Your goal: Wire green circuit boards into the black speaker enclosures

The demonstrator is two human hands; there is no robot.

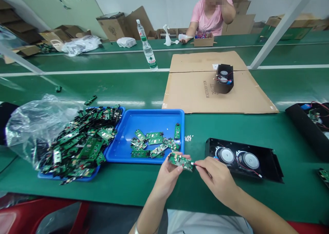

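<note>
My left hand (168,174) pinches a small green circuit board (180,161) just above the green table, in front of the blue tray (144,119). My right hand (217,179) is closed in a pinch on a red wire end (195,164) at the board's right edge. The wire runs from a black speaker housing (244,159) with two round speakers, lying just right of my hands. Several more green boards lie in the blue tray.
A heap of circuit boards (82,145) spills over a second blue tray under a clear plastic bag (33,124). Small white parts (188,137) lie beside the tray. Cardboard sheet (195,90) with another speaker housing (224,78), a water bottle (147,49), and a person in pink opposite.
</note>
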